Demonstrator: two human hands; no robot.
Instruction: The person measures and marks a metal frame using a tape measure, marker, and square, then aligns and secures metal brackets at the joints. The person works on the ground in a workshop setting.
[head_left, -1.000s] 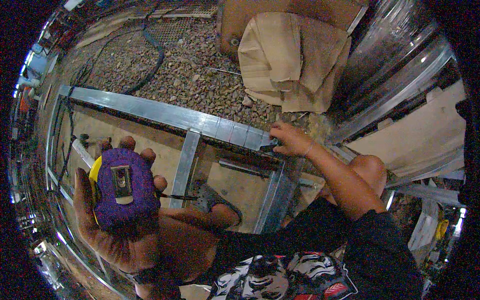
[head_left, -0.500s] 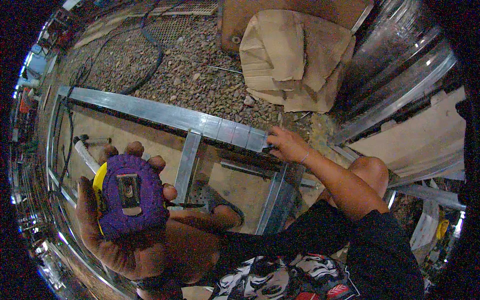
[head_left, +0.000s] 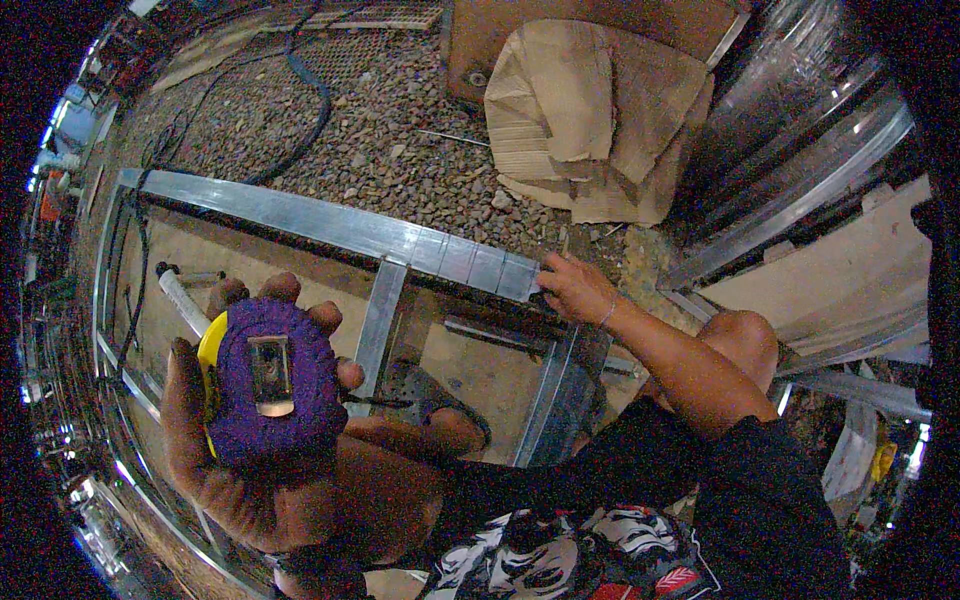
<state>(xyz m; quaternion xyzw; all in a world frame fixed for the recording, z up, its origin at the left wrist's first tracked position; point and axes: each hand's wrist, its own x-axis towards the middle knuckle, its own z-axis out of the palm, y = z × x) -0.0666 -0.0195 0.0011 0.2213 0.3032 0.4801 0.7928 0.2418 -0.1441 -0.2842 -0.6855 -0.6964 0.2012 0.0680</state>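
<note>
i have the left hand (head_left: pixel 250 485) wrapped around a purple and yellow tape measure (head_left: pixel 275 385), fingers curled behind the case, thumb along its yellow edge, clip facing me. the right hand (head_left: pixel 578 290) touches the end of a long metal bar (head_left: pixel 330 225); its fingers bend over there, but i cannot tell whether they pinch anything. dark lines cross the bar near that end.

as i judge it, the step in hand is work at that lined end. the next move calls for a steady right hand and care that the tape measure does not knock the crossbar (head_left: pixel 380 325) to its right.

a thin dark pointed thing (head_left: pixel 385 402) juts beside the left fingers, and a white handle (head_left: pixel 185 302) lies just beyond them. past the bar's far edge, gravel (head_left: pixel 390 165) offers the most room; cardboard (head_left: pixel 590 130) and a bent knee (head_left: pixel 745 340) crowd the right arm.
</note>
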